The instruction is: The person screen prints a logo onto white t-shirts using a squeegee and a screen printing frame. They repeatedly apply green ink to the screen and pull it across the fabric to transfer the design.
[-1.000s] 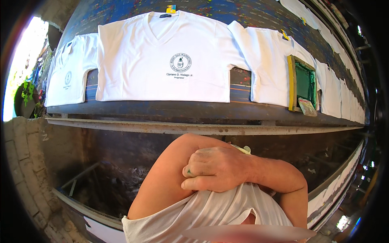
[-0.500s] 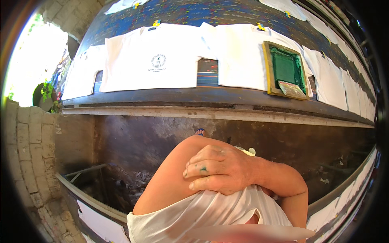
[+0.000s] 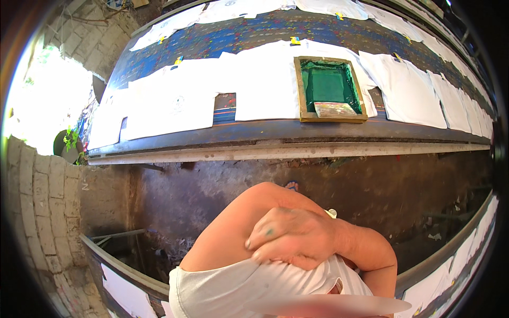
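Note:
My right hand (image 3: 286, 238) lies across my bent left arm (image 3: 228, 228), its fingers curled loosely over the skin and the top of my white shirt (image 3: 222, 291). A green stain marks one finger. My left hand is hidden beneath the right arm. A small pale yellow item (image 3: 331, 213) shows just past my right hand, too small to identify. Beyond my arms, white T-shirts (image 3: 169, 100) lie along a dark, paint-flecked table (image 3: 233, 132), with faint prints on some. A wood-framed screen (image 3: 328, 77) with green ink rests on one shirt, a flat squeegee-like piece (image 3: 335, 109) lying in it.
A second row of shirts (image 3: 328, 5) runs along the table's back. A dark floor (image 3: 185, 191) with my sandalled foot (image 3: 293, 185) lies below. Blocks (image 3: 40, 206) and a bright opening are at left. Another rail with white shirts (image 3: 445, 265) curves behind me.
The view has swung, so the green screen appears nearer the middle and more of the back row shows. My right hand stays on my left arm, its fingers shifting slightly.

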The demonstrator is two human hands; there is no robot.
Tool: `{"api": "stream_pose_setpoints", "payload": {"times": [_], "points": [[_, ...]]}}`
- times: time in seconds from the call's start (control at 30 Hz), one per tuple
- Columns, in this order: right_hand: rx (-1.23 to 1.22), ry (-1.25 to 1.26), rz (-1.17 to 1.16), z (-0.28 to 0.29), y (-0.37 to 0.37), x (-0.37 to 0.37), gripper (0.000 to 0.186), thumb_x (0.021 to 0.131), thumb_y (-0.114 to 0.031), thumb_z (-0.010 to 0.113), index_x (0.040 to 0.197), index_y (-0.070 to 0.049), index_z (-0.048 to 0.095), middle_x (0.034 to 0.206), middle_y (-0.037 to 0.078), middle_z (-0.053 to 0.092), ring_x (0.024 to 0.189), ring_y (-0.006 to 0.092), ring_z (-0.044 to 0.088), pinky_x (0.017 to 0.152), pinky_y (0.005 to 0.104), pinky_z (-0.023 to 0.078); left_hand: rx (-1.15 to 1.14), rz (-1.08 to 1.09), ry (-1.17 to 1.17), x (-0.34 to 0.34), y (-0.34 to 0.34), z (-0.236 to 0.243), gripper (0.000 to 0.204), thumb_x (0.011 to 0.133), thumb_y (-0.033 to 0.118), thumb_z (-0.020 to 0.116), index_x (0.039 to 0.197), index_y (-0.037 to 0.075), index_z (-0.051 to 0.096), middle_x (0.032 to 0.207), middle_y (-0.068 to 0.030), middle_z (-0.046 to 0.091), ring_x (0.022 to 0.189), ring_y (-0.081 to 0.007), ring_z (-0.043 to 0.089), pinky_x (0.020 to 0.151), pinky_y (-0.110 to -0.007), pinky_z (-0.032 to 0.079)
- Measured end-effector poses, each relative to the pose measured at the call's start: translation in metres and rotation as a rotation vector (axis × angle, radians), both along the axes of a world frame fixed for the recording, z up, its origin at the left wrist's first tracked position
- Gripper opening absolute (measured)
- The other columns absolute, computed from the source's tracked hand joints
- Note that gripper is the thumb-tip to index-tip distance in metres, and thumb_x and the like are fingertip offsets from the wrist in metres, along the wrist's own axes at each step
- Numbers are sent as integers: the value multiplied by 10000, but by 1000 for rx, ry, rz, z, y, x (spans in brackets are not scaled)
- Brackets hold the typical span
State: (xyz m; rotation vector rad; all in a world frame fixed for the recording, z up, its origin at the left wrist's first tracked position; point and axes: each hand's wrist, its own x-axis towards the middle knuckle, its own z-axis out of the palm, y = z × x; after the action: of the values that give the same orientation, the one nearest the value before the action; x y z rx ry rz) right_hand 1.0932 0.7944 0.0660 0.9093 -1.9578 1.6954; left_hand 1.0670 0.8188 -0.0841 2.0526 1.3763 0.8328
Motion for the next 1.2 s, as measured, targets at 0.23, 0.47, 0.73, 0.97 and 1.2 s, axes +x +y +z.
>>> {"api": "stream_pose_setpoints", "payload": {"times": [0.23, 0.47, 0.73, 0.97, 1.2], "points": [[444, -113, -83, -15, 73, 0, 138, 988, -107, 762, 1123, -87, 779, 973, 41, 684, 952, 272, 720, 833, 402, 604, -5, -21, -25, 5, 51, -14, 139, 990, 130, 800, 1095, 40, 803, 963, -111, 726, 957, -273, 740, 882, -459, 604], [161, 21, -214, -12, 108, -26, 155, 964, -115, 790, 1113, -74, 794, 896, 46, 624, 869, 272, 675, 802, 420, 586, -35, -26, -49, 5, 94, -18, 137, 989, 128, 802, 1094, 40, 802, 957, -106, 722, 951, -268, 738, 879, -455, 603], [518, -1, 46, -20, 183, -3, 215, 949, -139, 751, 1154, -75, 768, 903, 37, 598, 912, 284, 684, 834, 441, 589, -53, 27, -33, 31, 142, -18, 136, 987, 126, 804, 1093, 40, 800, 950, -101, 718, 945, -262, 735, 875, -452, 602], [55, 135, 155, 4, 212, 45, 202, 1000, -185, 826, 1159, -71, 777, 919, 47, 666, 865, 279, 688, 795, 406, 596, -70, 124, 30, 89, 190, -21, 135, 986, 124, 806, 1092, 40, 799, 944, -96, 714, 939, -258, 732, 872, -449, 600], [396, 107, 390, -8, 268, 92, 190, 1013, -225, 851, 1042, -52, 779, 835, 42, 614, 813, 280, 683, 702, 433, 572, -88, 181, 49, 143, 235, -24, 134, 985, 123, 808, 1091, 40, 798, 937, -91, 710, 933, -253, 729, 868, -446, 599]]}}
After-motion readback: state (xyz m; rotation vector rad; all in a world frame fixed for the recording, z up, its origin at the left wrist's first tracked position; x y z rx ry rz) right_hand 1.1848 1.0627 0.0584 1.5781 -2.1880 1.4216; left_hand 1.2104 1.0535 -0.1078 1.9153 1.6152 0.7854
